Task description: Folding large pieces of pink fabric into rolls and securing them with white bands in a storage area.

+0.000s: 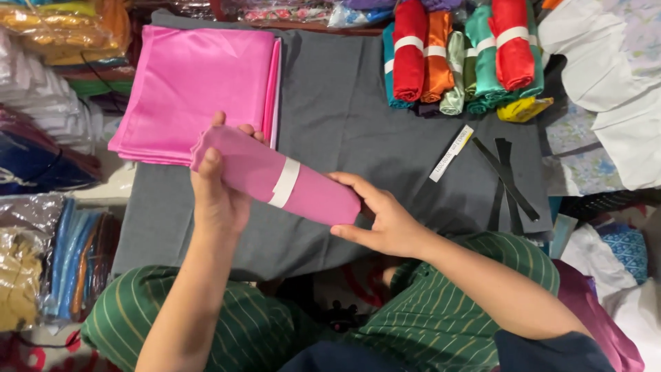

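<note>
A rolled pink cloth with a white paper band around its middle is held between both hands above a grey cloth-covered work surface. My left hand grips the roll's left end, fingers wrapped over the top. My right hand cups the right end, thumb under and fingers spread along the side. A stack of flat folded pink cloths lies just behind my left hand.
Banded cloth rolls in red, orange, green and teal lie at the back right. A white paper strip and black strips lie on the grey surface at right. Bagged fabrics crowd the left; white and printed cloths the right.
</note>
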